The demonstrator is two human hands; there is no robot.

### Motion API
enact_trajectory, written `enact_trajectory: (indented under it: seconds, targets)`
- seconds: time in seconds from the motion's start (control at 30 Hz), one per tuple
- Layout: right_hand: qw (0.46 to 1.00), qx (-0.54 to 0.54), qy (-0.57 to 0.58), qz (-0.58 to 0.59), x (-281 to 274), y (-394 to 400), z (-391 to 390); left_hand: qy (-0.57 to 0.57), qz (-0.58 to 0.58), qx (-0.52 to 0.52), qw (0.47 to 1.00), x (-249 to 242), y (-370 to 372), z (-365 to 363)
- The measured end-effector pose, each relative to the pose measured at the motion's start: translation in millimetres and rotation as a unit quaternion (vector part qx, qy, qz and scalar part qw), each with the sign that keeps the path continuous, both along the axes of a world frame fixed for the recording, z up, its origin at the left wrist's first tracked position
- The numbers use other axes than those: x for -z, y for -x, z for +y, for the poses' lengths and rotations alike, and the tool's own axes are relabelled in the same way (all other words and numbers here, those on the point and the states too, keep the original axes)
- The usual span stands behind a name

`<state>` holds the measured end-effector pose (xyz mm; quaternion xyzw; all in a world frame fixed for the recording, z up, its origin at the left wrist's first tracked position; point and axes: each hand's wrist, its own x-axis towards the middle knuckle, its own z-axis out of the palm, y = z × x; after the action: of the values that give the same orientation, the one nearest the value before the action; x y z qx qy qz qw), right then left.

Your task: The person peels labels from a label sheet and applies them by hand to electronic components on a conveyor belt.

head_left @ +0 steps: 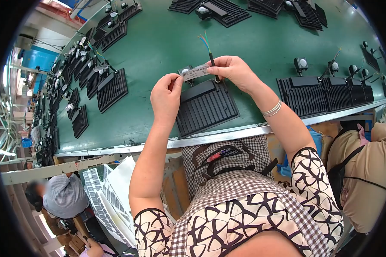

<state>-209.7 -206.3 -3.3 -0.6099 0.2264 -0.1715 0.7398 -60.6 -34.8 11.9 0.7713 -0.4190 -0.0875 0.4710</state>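
Observation:
A silver-grey printed label [195, 73] is stretched between my two hands, above the top edge of a black finned floodlight [208, 109]. My left hand [165, 97] pinches the label's left end between thumb and fingers. At the other end, my right hand [232, 72] grips it with the thumb on top. A short black cable [211, 60] rises from the floodlight beside my right fingers, its bare-ended coloured wires spreading at the top. Behind the label, a white-domed sensor [185, 70] is partly hidden.
More finned floodlights [302, 96] line the green table [158, 47] at right, with others [112, 91] at left and along the far side. A metal edge [227, 134] borders the table near me. Printed label sheets [116, 192] hang below at left. Other people are seated nearby.

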Motion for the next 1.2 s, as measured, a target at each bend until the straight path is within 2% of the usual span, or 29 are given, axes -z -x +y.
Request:
enact_trajectory:
  seconds: [0.13,0.4,0.8,1.0,1.1,1.17,1.2]
  targets:
    - [1.0,0.022,0.004,-0.005,-2,2,1,-0.007,0.036,-0.016,0.999,-2,2,-1]
    - [0.997,0.048,0.057,-0.019,-6,5,11,0.001,0.028,-0.021,0.999,-1,1,-1]
    - [0.996,0.072,0.054,-0.021,5,4,11,-0.004,0.027,-0.028,0.999,-1,3,-2]
    - [0.992,0.099,0.077,-0.011,8,1,14,-0.018,-0.038,-0.04,0.998,-4,4,-6]
    - [0.981,0.164,0.096,0.022,15,-5,15,0.01,-0.128,-0.097,0.987,4,-11,-9]
    - [0.985,0.166,0.017,-0.04,17,-1,15,0.025,-0.042,-0.184,0.982,-3,-37,9]
    - [0.983,0.169,-0.025,-0.069,19,2,16,0.034,-0.019,-0.186,0.982,-2,-45,19]
